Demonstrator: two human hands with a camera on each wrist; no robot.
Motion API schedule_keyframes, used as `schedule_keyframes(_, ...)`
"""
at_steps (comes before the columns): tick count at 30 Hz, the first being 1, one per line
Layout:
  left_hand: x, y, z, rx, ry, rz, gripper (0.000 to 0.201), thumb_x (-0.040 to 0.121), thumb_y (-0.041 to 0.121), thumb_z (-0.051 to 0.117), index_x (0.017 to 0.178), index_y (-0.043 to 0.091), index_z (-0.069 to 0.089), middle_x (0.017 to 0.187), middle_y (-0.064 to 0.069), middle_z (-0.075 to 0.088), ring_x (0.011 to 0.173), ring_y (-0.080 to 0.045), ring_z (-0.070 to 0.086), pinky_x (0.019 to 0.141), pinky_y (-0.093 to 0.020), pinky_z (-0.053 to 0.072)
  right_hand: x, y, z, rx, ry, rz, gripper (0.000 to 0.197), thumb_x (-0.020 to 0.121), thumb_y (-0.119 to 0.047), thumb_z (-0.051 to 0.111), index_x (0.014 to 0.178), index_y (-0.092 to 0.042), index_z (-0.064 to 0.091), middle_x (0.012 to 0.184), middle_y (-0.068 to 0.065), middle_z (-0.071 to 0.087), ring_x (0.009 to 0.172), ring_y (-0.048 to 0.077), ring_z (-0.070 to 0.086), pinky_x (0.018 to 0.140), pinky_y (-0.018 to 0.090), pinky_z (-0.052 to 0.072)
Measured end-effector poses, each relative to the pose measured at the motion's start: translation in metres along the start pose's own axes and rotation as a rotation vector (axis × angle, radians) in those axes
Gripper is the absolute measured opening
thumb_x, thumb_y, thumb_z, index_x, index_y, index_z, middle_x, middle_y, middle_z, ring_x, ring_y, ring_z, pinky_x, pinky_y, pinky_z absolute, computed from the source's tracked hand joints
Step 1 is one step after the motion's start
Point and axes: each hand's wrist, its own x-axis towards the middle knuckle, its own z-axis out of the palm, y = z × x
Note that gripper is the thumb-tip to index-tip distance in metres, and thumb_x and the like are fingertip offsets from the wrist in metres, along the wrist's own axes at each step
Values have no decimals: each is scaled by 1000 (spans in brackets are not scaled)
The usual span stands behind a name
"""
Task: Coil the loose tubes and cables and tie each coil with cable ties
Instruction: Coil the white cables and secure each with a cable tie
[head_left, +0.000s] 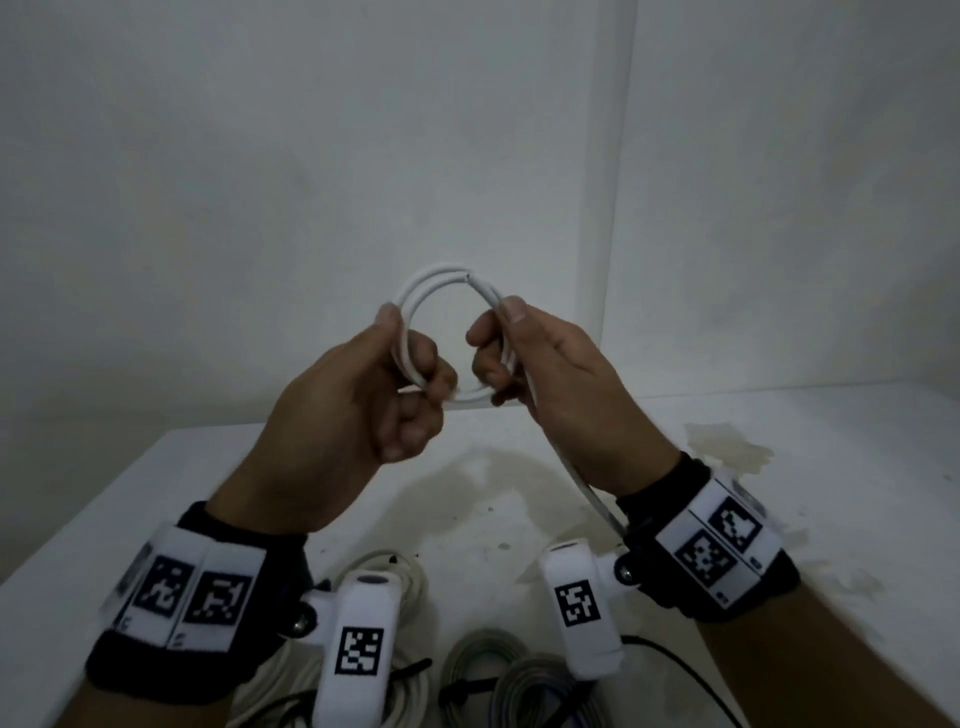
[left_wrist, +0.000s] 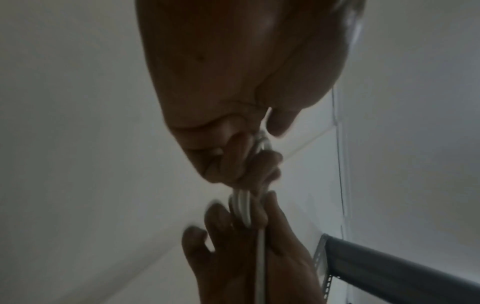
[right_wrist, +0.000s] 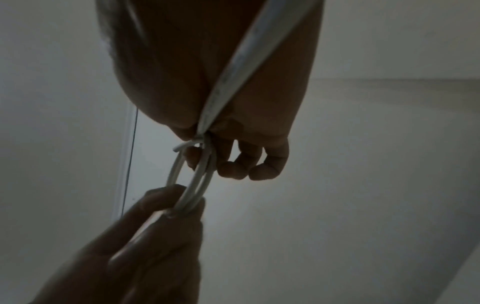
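Across the lower half of the head view runs the stained white tabletop (head_left: 519, 499), and along its bottom edge we see the finished bundles: a coiled white cable (head_left: 410, 691) at lower left and a coiled grey cable (head_left: 524, 680) at lower centre, each crossed by what looks like a black tie. These look settled, so we expect no trouble there.

The risk sits at the frame's centre. Our left hand (head_left: 358, 400) has thumb and curled fingers clamped on the left side of the small round coil of white plastic cable (head_left: 441, 283), held in the air above the table. Our right hand (head_left: 545, 374) pinches the coil's right side, fingers curled around the strands. The uncoiled tail (head_left: 587, 483) runs down past the right wrist toward the lower right.

The cable looks stiff and springy, so we judge that easing either grip could let the loops spring open. The cut end (head_left: 469, 276) at the top of the ring lies loose between both hands and could flick out. The tail might also snag on the wrist camera mount (head_left: 582, 608), dragging the loops uneven.
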Motion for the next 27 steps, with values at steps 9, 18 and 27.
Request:
schedule_keyframes(9, 1, 0, -2, -143, 0, 34, 27, 102, 31, 37, 86, 15, 51, 71, 0, 44, 50, -12, 40, 44, -19, 31, -3, -8, 0, 180, -73, 29, 34, 111, -31, 34, 110, -8, 59, 81, 3, 50, 46, 19, 43, 47, 31, 31)
schedule_keyframes(18, -5, 6, -11, 324, -11, 54, 30, 100, 37, 45, 88, 13, 58, 67, -3, 48, 45, -16, 35, 44, -26, 19, -5, -8, -1, 23, -103, 23, 38, 111, -27, 38, 106, 1, 64, 68, 3, 38, 52, 11, 30, 46, 26, 25)
schedule_keyframes(27, -6, 11, -14, 364, -39, 41, 39, 94, 48, 47, 93, 13, 65, 69, -10, 59, 35, -18, 39, 42, -24, 17, -3, -4, -4, -53, -110, 17, 30, 110, -19, 42, 113, 1, 65, 67, 6, 42, 49, 9, 32, 45, 23, 28)
